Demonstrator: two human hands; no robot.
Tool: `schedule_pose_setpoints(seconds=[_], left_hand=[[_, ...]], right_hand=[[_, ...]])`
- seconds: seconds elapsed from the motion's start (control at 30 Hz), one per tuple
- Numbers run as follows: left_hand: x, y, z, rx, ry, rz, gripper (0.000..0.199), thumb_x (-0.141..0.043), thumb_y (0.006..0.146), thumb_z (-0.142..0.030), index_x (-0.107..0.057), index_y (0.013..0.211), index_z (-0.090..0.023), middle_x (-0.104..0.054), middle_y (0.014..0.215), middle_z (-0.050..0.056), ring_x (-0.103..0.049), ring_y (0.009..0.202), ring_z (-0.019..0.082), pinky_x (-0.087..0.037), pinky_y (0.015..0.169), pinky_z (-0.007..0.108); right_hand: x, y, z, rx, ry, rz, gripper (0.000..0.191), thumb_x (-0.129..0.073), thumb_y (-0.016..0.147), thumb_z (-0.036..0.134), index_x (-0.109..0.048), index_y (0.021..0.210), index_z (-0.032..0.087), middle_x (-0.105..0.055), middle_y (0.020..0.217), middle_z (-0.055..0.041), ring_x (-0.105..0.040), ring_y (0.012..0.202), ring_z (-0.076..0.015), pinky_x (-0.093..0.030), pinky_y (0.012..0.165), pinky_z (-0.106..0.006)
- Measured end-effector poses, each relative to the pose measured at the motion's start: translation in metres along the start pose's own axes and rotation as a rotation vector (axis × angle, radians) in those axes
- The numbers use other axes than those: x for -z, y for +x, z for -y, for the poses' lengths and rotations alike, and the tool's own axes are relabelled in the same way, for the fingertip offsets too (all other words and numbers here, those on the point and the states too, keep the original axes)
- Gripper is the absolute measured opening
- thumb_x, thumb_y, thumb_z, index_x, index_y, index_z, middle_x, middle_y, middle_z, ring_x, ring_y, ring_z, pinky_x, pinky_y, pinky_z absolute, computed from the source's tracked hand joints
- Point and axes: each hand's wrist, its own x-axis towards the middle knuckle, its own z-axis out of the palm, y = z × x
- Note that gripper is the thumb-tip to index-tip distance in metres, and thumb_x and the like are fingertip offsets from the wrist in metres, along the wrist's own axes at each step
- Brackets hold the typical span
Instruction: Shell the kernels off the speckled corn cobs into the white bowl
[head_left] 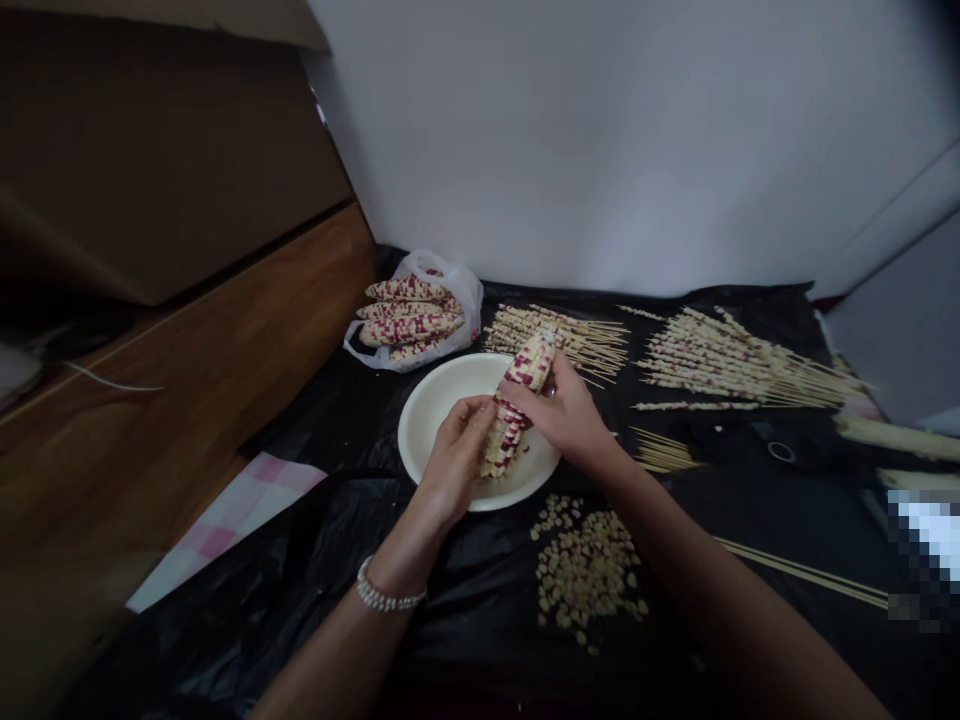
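Observation:
A speckled cream and dark-red corn cob is held at a slant over a white bowl. My left hand grips its lower left side, fingers closed against the kernels. Wrapped round the upper right part is my right hand, its thumb lying across the cob. Some rows near the lower end look stripped or paler. A few loose bits lie inside the bowl, partly hidden by the cob and my hands. A pile of loose kernels lies on the black sheet in front of the bowl.
Several cobs sit in a white plastic bag at the back left. Skewers threaded with kernels lie in bundles at the back right. Bare skewers lie nearer. Black plastic covers the surface; a white wall stands behind.

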Motion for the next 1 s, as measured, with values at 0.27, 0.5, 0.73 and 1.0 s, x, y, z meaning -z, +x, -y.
schedule_pose_setpoints(seconds=[0.27,0.5,0.73,1.0], left_hand=[[0.001,-0.002,-0.003,-0.020,0.093,0.020,0.061,-0.088,0.069,-0.051,-0.061,0.113,-0.018,-0.077,0.097,0.006,-0.075,0.089,0.024,-0.059,0.077,0.034],[0.000,0.003,-0.006,0.016,0.071,-0.047,0.060,-0.087,0.066,-0.037,-0.062,0.119,-0.021,-0.076,0.092,0.001,-0.074,0.075,0.020,-0.060,0.066,0.029],[0.008,0.007,0.003,-0.030,0.244,-0.097,0.046,-0.073,0.071,-0.031,-0.062,0.115,-0.024,-0.074,0.093,0.001,-0.068,0.065,0.018,-0.052,0.051,0.025],[0.001,0.000,-0.003,-0.196,0.474,-0.123,0.034,-0.063,0.070,-0.024,-0.062,0.103,-0.022,-0.071,0.098,0.003,-0.067,0.093,0.023,-0.057,0.076,0.030]], right_hand=[[-0.001,0.001,0.008,-0.040,0.047,0.013,0.041,-0.076,0.075,0.048,-0.053,0.100,0.025,-0.071,0.096,-0.0026,-0.068,0.087,-0.0219,-0.056,0.089,-0.043],[0.003,0.002,0.021,-0.062,-0.029,0.041,0.049,-0.081,0.073,0.052,-0.051,0.100,0.024,-0.071,0.102,-0.0073,-0.069,0.095,-0.0254,-0.057,0.091,-0.044],[0.000,-0.003,0.023,-0.005,-0.140,0.092,0.055,-0.082,0.073,0.054,-0.052,0.107,0.024,-0.069,0.099,-0.0065,-0.068,0.095,-0.0274,-0.056,0.090,-0.045],[-0.003,-0.006,0.021,0.053,-0.199,0.114,0.053,-0.081,0.074,0.058,-0.049,0.101,0.025,-0.067,0.095,-0.0058,-0.066,0.090,-0.0264,-0.056,0.082,-0.043]])
